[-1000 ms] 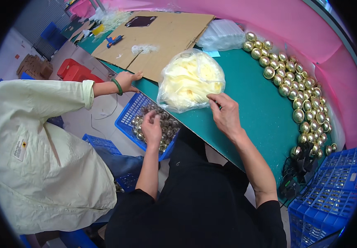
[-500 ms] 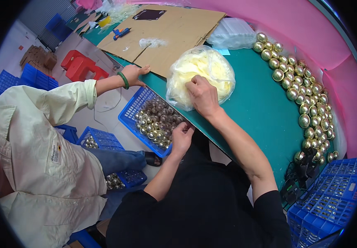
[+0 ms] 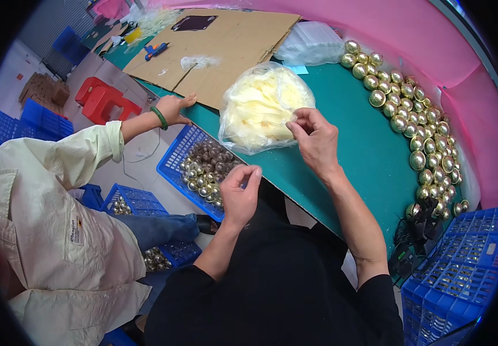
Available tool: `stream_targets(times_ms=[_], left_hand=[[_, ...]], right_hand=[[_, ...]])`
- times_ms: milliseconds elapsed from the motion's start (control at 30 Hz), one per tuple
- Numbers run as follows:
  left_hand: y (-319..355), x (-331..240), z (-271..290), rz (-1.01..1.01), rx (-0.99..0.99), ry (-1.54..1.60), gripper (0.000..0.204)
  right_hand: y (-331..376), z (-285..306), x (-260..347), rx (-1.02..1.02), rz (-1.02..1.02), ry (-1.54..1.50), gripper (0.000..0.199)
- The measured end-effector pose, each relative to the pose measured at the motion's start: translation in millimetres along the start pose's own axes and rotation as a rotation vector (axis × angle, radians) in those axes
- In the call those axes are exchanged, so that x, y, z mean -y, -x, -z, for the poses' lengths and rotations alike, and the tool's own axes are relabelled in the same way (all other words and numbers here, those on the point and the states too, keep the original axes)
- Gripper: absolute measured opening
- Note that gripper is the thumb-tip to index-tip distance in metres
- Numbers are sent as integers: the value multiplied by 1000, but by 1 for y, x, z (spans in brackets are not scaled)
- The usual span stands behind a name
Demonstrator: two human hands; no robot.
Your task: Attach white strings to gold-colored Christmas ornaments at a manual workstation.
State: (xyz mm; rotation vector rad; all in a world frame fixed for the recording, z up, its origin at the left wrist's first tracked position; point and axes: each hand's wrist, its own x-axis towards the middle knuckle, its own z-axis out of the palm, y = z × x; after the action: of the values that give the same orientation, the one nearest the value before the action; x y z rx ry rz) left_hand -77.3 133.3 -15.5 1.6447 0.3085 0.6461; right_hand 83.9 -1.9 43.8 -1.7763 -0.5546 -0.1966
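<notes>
Overhanging tabletop [image 3: 370, 161], right hand [image 3: 316, 141] perhaps touches bag's [image 3: 260, 109] edge.

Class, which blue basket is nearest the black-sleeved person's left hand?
The basket of gold and darker balls by the table; the others sit farther from the left hand.

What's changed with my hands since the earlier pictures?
Your right hand, over the middle of the plastic bag half a second ago, is now at its right edge. Your left hand moved right from over the blue basket a second ago, toward the green table. Whether either holds anything is unclear. The bag and gold balls stayed put.
</notes>
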Motion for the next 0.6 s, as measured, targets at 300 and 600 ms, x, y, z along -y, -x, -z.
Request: stream_targets(times_ms=[300, 600], left_hand=[[-54, -44, -42, -198, -3, -42, 21], [-89, -31, -62, -137, 321, 28, 10]], right_hand=[[8, 33, 13, 104, -181, -200, 13], [13, 46, 7, 14, -33, -40, 14]])
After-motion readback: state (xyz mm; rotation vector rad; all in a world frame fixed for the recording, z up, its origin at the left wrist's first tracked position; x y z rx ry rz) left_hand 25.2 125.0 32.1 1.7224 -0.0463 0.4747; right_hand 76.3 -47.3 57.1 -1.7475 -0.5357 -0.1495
